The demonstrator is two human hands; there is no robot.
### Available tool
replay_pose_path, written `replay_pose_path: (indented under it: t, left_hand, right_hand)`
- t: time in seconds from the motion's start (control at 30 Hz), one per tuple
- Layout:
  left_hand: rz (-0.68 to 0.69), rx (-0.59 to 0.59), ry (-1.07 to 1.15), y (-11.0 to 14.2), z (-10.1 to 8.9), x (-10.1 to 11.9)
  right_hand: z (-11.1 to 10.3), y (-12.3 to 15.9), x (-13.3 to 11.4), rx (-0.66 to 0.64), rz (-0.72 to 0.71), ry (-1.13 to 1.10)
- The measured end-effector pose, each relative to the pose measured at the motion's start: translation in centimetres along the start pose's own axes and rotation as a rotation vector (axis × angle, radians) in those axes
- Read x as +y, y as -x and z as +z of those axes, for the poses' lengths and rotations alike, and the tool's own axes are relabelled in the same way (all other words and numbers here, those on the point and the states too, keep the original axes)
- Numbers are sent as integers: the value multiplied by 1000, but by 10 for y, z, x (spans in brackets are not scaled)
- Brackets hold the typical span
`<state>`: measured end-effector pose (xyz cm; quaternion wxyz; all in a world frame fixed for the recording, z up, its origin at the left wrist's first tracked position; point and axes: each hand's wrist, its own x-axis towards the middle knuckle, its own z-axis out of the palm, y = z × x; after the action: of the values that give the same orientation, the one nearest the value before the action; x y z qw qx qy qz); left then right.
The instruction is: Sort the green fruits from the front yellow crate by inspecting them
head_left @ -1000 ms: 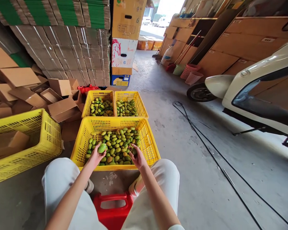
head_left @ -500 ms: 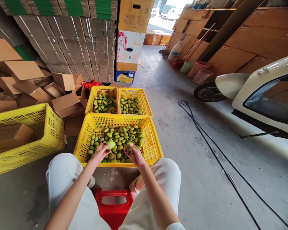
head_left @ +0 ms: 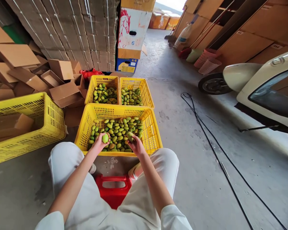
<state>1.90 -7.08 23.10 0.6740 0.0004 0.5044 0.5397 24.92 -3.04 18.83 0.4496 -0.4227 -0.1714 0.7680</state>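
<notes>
My left hand (head_left: 100, 142) is closed around a light green mango (head_left: 105, 138), over the near left part of a large yellow crate (head_left: 117, 153). Another mango (head_left: 130, 136), duller green, is gripped in the fingers of my right hand (head_left: 137, 146) above the same crate. Below both hands lie many green and yellowish mangoes (head_left: 120, 129), covering much of the crate's floor. My forearms hide little of the crate's front rim. The palm side of each hand is partly out of sight.
Two smaller yellow crates (head_left: 149, 95) with mangoes stand behind the large one. At left are a yellow crate (head_left: 53, 123) holding a cardboard box and a heap of open cartons (head_left: 64, 92). A red plastic stool (head_left: 114, 195) shows between my knees. Black cables (head_left: 211, 143) and a white vehicle (head_left: 273, 83) are at right.
The mango in my left hand has been turned, now showing its rounded end. My right hand has lifted its mango clear of the pile. The camera view has tilted downward.
</notes>
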Motion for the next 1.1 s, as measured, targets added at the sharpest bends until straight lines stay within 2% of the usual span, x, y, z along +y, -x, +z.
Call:
replay_pose_path:
  t: [0.13,0.27,0.6,0.73,0.87,1.0,1.1]
  left_hand:
    - [-29,-28,4,1,3,1]
    - [-35,-44,-9,1,5,1]
    - [-1,-53,-64,-4,-1,0]
    - [10,-72,-98,-5,-3,-2]
    - [43,-101,-140,-3,-5,-5]
    - [80,-146,-153,-2,-6,-6]
    - [82,-167,-143,-3,-4,-4]
  right_hand:
    - [7,3,-1,-17,54,-4]
    - [13,8,-1,8,24,8]
    - [6,2,-5,92,-45,-7]
    - [9,6,-6,73,-47,31]
    - [8,7,-3,42,16,79]
    - [4,3,0,-30,100,49]
    - [4,-1,2,-50,90,31]
